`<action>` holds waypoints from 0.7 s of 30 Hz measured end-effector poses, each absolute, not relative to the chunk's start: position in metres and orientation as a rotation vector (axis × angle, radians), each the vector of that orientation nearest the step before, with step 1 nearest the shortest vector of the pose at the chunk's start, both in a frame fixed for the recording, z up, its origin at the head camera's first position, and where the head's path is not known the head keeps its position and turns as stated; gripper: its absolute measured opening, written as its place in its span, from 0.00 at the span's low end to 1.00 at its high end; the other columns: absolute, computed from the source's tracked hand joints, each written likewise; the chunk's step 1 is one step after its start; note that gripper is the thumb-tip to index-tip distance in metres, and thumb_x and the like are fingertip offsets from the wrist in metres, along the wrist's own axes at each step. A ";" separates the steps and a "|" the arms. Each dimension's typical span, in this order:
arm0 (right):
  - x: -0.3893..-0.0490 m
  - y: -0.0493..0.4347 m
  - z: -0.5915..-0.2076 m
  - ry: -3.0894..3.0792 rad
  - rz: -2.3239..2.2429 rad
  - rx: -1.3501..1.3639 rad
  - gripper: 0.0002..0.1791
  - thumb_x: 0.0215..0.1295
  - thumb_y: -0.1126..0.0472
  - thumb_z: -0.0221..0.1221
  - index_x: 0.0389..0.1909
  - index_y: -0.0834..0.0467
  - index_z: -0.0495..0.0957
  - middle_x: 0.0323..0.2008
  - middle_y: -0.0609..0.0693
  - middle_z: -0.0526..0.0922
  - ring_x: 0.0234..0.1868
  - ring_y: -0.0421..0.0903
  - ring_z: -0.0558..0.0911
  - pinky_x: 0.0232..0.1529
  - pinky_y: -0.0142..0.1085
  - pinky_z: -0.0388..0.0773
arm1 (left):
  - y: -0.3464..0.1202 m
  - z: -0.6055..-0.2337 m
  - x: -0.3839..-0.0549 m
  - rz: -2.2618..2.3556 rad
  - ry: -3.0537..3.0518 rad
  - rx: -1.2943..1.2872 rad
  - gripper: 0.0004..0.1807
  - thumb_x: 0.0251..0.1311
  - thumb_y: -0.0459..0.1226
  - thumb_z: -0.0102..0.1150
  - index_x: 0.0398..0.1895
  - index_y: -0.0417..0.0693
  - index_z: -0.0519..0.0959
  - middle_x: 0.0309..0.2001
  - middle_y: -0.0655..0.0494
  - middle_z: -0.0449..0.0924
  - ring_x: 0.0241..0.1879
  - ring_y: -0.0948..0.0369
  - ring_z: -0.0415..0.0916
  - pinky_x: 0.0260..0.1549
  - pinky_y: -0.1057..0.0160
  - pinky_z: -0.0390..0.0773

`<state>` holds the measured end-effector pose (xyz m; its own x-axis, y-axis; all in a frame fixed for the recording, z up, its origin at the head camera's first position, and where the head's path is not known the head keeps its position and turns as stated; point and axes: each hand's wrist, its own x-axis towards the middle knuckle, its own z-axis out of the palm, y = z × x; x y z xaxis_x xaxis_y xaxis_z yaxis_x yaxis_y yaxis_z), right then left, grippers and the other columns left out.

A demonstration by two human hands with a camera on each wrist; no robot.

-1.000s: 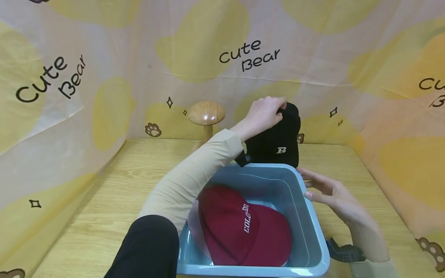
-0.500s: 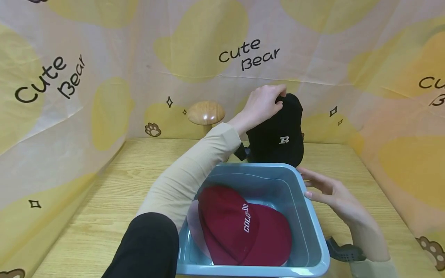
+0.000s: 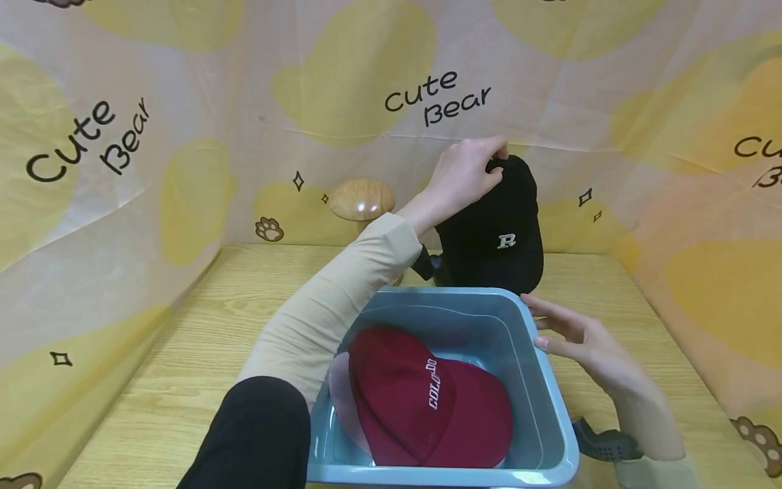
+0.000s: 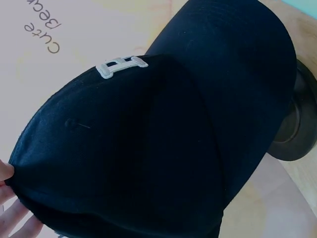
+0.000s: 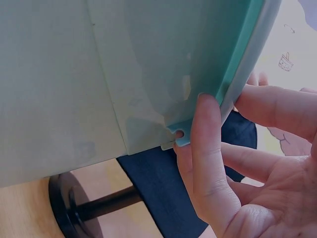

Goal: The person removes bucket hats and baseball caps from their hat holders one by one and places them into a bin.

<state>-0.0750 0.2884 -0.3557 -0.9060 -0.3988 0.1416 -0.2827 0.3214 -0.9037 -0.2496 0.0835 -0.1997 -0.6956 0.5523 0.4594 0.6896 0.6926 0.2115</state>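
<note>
My left hand (image 3: 467,173) pinches the top of a black baseball cap (image 3: 510,210) with a white letter on its front. The cap is held up behind the far wall of a blue plastic bin (image 3: 455,293). In the left wrist view, fingertips (image 4: 6,171) grip the cap's crown at the left edge, and the brim points to the upper right. A dark red baseball cap (image 3: 403,394) with white lettering lies in the bin, over a pale lilac thing (image 3: 345,397) mostly hidden beneath it. My right hand (image 3: 580,339) holds the bin's rim near its far right corner.
A wooden mushroom-shaped stand (image 3: 362,199) rises at the back, partly behind my left sleeve. A black round base (image 5: 64,208) with a rod shows below the bin in the right wrist view. Patterned cloth walls (image 3: 201,102) enclose the wooden table (image 3: 140,407).
My left hand has risen and shifted slightly right, lifting the black baseball cap with it. The right hand, the bin and the red cap have stayed in place.
</note>
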 end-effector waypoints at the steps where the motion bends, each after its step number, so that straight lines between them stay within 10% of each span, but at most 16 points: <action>1: -0.075 0.288 -0.356 2.466 -1.650 -0.641 0.31 0.66 0.68 0.53 0.71 0.56 0.61 0.61 0.40 0.74 0.52 0.40 0.79 0.48 0.35 0.76 | 0.083 -0.199 -0.249 -0.537 -2.542 -0.973 0.11 0.64 0.36 0.51 0.49 0.51 0.77 0.51 0.59 0.83 0.39 0.63 0.76 0.41 0.67 0.74; 21: -0.075 0.289 -0.356 2.478 -1.644 -0.643 0.31 0.66 0.68 0.53 0.70 0.57 0.61 0.59 0.42 0.76 0.51 0.40 0.79 0.47 0.35 0.76 | 0.072 -0.164 -0.222 -0.714 -2.432 -1.024 0.09 0.62 0.35 0.52 0.42 0.47 0.79 0.46 0.57 0.84 0.45 0.64 0.79 0.46 0.72 0.73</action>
